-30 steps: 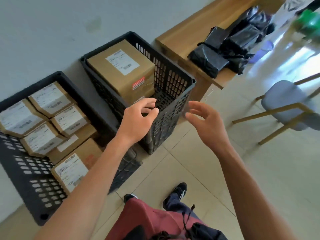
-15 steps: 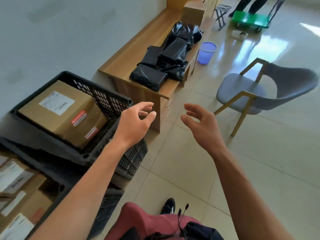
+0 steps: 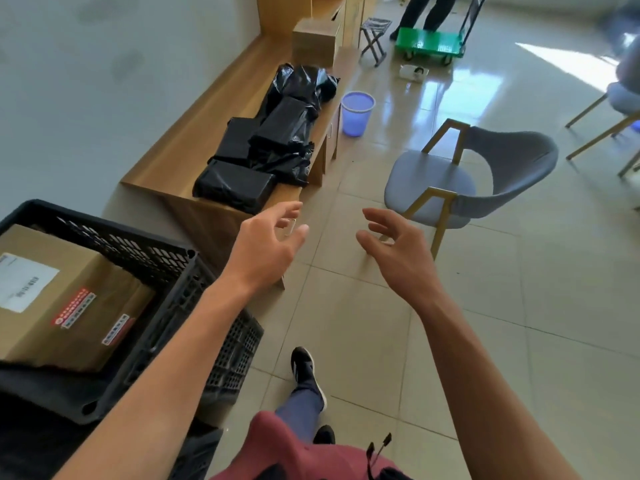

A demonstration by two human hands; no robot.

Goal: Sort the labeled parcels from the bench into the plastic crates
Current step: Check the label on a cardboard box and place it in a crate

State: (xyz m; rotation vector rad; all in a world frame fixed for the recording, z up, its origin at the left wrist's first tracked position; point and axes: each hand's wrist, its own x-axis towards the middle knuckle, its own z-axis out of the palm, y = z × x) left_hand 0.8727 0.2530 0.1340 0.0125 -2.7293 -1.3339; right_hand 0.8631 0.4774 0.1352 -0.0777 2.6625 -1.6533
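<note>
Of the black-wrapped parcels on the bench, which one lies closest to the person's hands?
The flat black parcel at the bench's near end, just beyond the left hand. The other black parcels are piled farther along the bench.

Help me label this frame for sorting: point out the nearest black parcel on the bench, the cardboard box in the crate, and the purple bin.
nearest black parcel (image 3: 232, 187), head view, middle of its top face
cardboard box (image 3: 65, 296), head view, top face
purple bin (image 3: 356, 119), head view, front wall
</note>
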